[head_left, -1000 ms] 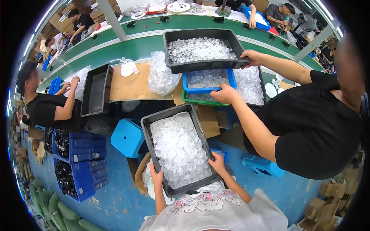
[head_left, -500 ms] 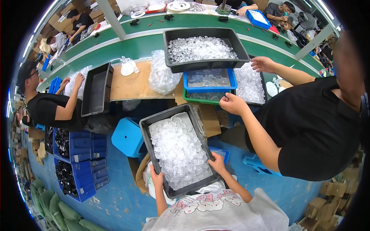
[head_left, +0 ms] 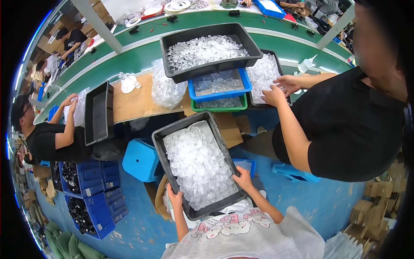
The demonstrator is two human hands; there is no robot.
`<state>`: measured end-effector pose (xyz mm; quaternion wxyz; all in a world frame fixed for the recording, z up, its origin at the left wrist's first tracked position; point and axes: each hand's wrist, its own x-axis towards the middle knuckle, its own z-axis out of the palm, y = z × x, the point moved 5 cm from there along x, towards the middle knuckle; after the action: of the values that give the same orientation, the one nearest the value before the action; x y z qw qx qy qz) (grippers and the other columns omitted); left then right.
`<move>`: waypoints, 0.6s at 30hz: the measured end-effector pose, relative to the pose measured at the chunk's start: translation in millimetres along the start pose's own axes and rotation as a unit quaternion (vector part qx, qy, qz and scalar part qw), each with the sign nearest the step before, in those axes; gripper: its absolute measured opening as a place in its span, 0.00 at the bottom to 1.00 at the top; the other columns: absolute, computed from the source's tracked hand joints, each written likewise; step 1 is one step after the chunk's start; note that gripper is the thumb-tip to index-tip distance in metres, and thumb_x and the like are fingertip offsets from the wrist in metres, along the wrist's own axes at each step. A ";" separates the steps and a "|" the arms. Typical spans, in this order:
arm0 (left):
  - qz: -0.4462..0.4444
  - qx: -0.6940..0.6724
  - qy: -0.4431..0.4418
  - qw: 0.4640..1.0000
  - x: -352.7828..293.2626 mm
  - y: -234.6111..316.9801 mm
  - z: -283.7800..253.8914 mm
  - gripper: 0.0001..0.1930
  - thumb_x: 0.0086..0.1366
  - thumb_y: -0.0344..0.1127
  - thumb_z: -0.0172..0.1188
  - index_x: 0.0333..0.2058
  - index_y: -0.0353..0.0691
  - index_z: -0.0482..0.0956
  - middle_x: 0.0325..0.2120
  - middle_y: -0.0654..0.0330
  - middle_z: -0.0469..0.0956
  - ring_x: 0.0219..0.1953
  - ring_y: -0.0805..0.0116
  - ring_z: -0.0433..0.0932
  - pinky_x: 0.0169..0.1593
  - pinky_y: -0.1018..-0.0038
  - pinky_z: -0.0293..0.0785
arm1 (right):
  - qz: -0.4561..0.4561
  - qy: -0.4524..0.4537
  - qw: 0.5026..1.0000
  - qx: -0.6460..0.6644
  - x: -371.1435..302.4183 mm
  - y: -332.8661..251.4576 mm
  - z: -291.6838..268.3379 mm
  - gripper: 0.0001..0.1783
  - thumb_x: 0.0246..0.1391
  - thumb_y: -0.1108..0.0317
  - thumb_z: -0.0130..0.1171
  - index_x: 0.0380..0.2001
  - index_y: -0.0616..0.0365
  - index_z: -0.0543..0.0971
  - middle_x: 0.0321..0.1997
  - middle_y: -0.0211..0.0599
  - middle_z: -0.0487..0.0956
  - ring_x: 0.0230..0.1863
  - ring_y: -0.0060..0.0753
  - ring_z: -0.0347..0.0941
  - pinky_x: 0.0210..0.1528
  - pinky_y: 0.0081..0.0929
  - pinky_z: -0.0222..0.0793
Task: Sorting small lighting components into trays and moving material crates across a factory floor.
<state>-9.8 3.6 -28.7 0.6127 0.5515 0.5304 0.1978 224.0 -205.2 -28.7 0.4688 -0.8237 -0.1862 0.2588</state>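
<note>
The left hand [head_left: 175, 199] and right hand [head_left: 244, 178] grip opposite long sides of a black tray [head_left: 165, 157], close to its near corners; the thumbs show at the rim, but most of the fingers are hidden beneath. The tray is held aslant above the floor [head_left: 297, 196], just out from the near edge of the counter [head_left: 138, 99]. Clear plastic pieces [head_left: 198, 166] heap up in it, merging into one bright mass, so single shapes are hard to make out. Near that same edge, a larger tray [head_left: 215, 69] sits over a blue tray [head_left: 222, 95] and a green tray [head_left: 222, 108], covering their far parts. Right of the stack, a co-worker's hands [head_left: 275, 96] are over another load of clear pieces [head_left: 261, 75]; what the fingers hold, if anything, I cannot tell. The co-worker's head is blurred and cut off by the dark rim. A blue stool [head_left: 140, 159] is partly hidden behind the held tray.
</note>
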 end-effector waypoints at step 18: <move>0.014 -0.001 -0.010 1.000 19.7 14.0 1.2 0.31 0.33 0.20 0.42 0.44 0.33 0.57 0.39 0.58 0.62 0.40 0.68 0.63 0.43 0.82 0.56 | 0.008 0.014 1.000 0.003 6.5 -3.1 9.5 0.11 0.28 0.71 0.49 0.13 0.63 0.59 0.09 0.41 0.55 0.11 0.28 0.51 0.15 0.24 0.48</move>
<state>3.1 23.7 -25.1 0.6161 0.5599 0.5163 0.2012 223.2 -193.7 -31.7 0.4722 -0.8269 -0.1727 0.2517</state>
